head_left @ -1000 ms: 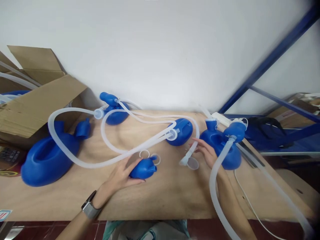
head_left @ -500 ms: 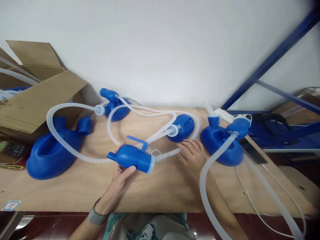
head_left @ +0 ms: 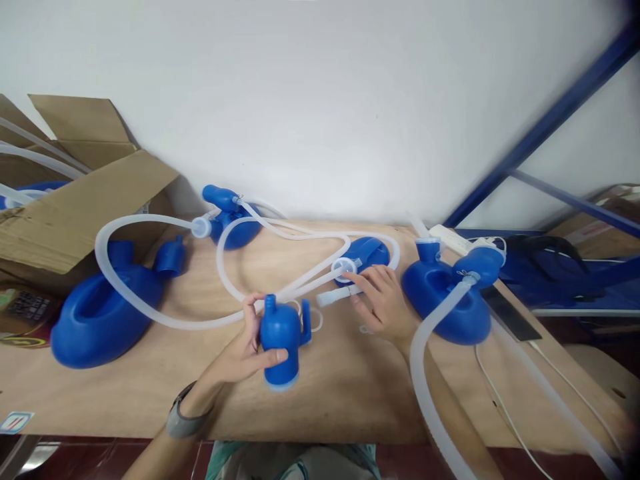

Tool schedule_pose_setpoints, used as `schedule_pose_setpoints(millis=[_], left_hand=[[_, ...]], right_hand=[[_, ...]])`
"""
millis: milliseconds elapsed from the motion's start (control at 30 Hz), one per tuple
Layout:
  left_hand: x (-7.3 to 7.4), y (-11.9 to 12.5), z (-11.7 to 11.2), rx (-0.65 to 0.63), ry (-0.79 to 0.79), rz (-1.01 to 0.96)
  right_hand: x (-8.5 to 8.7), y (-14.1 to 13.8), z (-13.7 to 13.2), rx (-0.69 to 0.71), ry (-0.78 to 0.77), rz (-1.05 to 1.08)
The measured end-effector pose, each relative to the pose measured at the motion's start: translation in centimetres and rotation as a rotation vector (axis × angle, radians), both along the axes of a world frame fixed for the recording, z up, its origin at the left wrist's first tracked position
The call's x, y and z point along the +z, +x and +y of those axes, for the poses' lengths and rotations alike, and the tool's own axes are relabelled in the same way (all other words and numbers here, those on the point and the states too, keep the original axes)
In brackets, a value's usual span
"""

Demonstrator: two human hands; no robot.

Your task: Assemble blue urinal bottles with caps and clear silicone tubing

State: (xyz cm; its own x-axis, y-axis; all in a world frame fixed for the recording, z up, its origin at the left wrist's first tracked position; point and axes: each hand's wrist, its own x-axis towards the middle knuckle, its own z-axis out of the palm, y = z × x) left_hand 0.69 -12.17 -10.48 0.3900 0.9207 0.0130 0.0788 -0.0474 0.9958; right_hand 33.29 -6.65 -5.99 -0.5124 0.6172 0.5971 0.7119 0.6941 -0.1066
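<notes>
My left hand [head_left: 253, 353] grips a blue plastic urinal cup [head_left: 279, 340], thumb across its front and fingers behind. The cup stands nozzle up, with its side handle to the right and its pale rimmed end facing down. My right hand [head_left: 383, 307] pinches a translucent hose [head_left: 333, 295] near its free end, which points left toward the cup without touching it. Behind these fingers lies a blue urinal bottle [head_left: 373, 252] with a white cap [head_left: 344, 268]. My right index fingertip is close to that cap; whether they touch I cannot tell.
Other blue urinal bottles stand at left [head_left: 107, 320], back left [head_left: 235, 230] and right [head_left: 450, 307], with looping hoses. A loose blue cup [head_left: 171, 257] is near an open cardboard box [head_left: 90, 200]. A phone [head_left: 513, 313], cable and power strip [head_left: 450, 239] line the right edge.
My left hand has turned the cup from sideways to nozzle up and brought it slightly nearer me. The hose end, earlier at the cup's rim, is now apart from it in my right hand.
</notes>
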Motion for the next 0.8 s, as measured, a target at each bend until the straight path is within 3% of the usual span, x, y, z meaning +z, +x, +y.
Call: schedule_pose_setpoints(millis=[67,167,267,400,800], left_hand=[[1.8,0.0,0.2,-0.062,0.167,0.184],[4.6,0.0,0.4,-0.049,0.428,0.441],[6.2,-0.7,0.1,0.004,0.548,0.584],[6.6,-2.1,-0.6,0.100,0.635,0.658],[8.3,-2.4,-0.1,0.114,0.912,0.818]], right_hand=[[1.4,-0.8,0.8,0.071,-0.007,-0.029],[2.7,-1.9,2.0,0.158,0.015,-0.069],[3.1,-2.6,2.8,0.183,0.047,-0.061],[3.1,-2.7,3.4,0.177,0.108,-0.043],[4.1,-1.9,2.6,0.268,0.167,-0.142]])
